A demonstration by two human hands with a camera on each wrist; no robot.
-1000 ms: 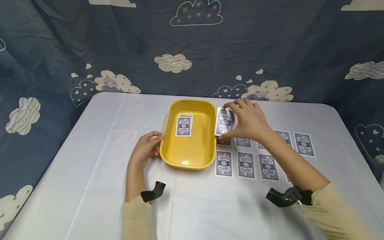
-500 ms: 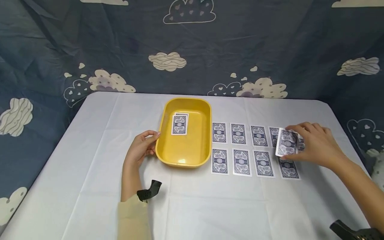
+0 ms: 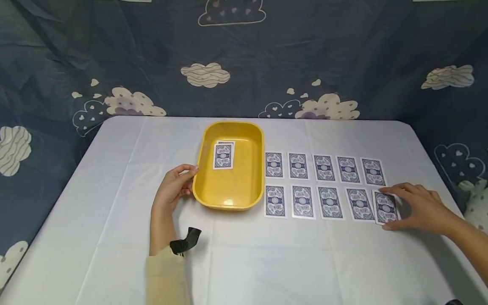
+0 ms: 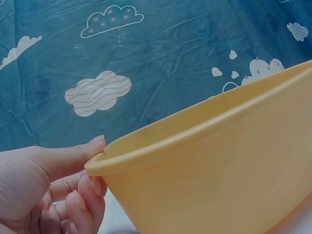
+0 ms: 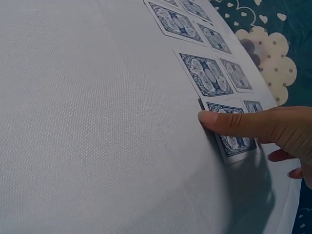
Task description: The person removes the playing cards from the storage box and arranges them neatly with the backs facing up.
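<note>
At the near row's right end, my right hand [image 3: 421,207] holds a blue-backed playing card [image 3: 386,207] between the thumb at its near edge and fingers at its far edge. In the right wrist view the thumb [image 5: 234,123] crosses part of that card; whether more cards lie under it I cannot tell. My left hand [image 3: 171,186] pinches the left rim of a yellow tray [image 3: 228,201], thumb on top and fingers curled below, as the left wrist view also shows. Inside the tray lies a face-down card [image 3: 223,156], overlapping another beneath it.
Two rows of face-down cards stretch right from the tray, among them a far-row card [image 3: 298,166] and a near-row card [image 3: 275,201]. A white cloth [image 3: 267,262] covers the table. Behind it hangs a dark cloud-patterned curtain [image 3: 236,55].
My right hand has moved from beside the tray to the near row's right end, bringing the held card down there. My left hand keeps its hold on the tray. The view has shifted slightly.
</note>
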